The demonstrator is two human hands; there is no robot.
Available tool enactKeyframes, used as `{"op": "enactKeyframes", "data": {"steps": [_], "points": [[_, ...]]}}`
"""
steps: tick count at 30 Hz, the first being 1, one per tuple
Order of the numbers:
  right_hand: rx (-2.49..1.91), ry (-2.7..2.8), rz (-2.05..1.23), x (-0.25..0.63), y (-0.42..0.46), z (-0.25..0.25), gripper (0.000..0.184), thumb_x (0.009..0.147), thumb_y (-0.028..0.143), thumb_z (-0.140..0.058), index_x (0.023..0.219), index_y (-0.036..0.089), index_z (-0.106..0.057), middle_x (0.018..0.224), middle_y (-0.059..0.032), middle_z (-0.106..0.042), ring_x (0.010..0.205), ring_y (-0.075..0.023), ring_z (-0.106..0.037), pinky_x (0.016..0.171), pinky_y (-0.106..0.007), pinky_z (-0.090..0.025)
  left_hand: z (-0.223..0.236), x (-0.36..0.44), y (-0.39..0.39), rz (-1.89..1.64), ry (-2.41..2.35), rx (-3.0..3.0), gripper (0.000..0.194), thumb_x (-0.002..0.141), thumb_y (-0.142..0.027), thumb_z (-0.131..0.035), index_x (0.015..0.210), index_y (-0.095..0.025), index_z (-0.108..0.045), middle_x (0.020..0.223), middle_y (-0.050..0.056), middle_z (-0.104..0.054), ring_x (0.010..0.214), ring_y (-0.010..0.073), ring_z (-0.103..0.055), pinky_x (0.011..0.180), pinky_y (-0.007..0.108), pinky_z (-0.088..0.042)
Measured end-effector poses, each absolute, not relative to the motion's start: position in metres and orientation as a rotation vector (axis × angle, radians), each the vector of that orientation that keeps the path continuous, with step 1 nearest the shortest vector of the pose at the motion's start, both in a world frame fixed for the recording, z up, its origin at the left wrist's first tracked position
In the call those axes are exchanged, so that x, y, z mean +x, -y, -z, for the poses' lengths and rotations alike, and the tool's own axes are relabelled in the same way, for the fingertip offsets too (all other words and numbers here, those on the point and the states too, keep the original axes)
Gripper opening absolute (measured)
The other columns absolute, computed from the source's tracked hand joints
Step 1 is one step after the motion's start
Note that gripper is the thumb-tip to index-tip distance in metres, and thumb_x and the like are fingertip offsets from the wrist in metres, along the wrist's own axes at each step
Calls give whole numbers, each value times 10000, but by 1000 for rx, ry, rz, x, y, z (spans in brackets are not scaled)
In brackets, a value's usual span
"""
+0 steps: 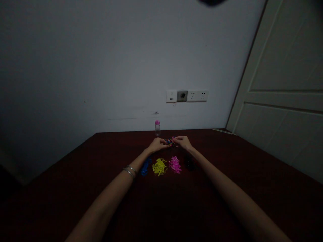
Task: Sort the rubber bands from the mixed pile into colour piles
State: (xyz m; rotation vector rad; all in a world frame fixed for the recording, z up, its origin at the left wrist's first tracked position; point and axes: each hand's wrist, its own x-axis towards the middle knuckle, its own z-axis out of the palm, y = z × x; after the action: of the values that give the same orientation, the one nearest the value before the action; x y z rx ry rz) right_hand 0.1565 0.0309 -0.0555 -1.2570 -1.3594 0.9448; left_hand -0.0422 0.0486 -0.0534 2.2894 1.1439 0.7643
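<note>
A small heap of mixed-colour strips (169,142), like thin bands, lies on the dark red table between my hands. From the left, my left hand (158,145) reaches its stretched fingers to the heap's edge and touches it. My right hand (183,142) is at the opposite side, thumb and fingers pinched together over the strips; what they hold is too small to make out. Nearer to me lie sorted piles in a row: blue strips (145,167) partly behind my left forearm, yellow strips (159,167), pink strips (175,164), and a dark pile (190,164) beside my right forearm.
Behind the heap stands a small clear bottle (157,128) with a pink cap. The table (161,208) meets a pale wall that carries a row of sockets and switches (187,96). A white panelled door (282,94) rises along the right side.
</note>
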Motion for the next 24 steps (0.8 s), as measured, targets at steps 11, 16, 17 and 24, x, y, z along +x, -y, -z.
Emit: {"op": "enactKeyframes", "data": {"steps": [11, 16, 17, 24], "points": [[-1244, 1417, -809, 162, -26, 54, 173, 652, 292, -656, 699, 131, -699, 667, -57, -690, 574, -135, -605, 482, -211, -500, 68, -37, -53, -800, -1392, 2260, 281, 705, -327, -524, 774, -151, -732, 669, 35, -646, 620, 134, -539, 571, 212, -370], [-1194, 1419, -748, 168, -25, 48, 226, 637, 327, -644, 718, 121, -691, 661, -61, -685, 540, -127, -579, 481, -215, -465, 67, -65, -61, -948, -1579, 2062, 305, 732, -320, -493, 770, -123, -723, 684, 58, -659, 657, 156, -569, 585, 220, -386], [-1183, 1429, -735, 169, -25, 47, 240, 633, 338, -642, 721, 119, -689, 658, -60, -683, 540, -128, -577, 485, -217, -458, 67, -71, -63, -963, -1608, 2033, 302, 732, -318, -495, 773, -123, -721, 685, 60, -660, 659, 159, -573, 585, 221, -386], [-1154, 1492, -652, 173, -19, 43, 308, 641, 392, -634, 755, 111, -687, 683, -71, -682, 589, -140, -583, 536, -228, -434, 77, -114, -76, -1024, -1788, 1940, 266, 731, -297, -501, 760, -138, -712, 608, 50, -640, 617, 157, -570, 580, 222, -384]]}}
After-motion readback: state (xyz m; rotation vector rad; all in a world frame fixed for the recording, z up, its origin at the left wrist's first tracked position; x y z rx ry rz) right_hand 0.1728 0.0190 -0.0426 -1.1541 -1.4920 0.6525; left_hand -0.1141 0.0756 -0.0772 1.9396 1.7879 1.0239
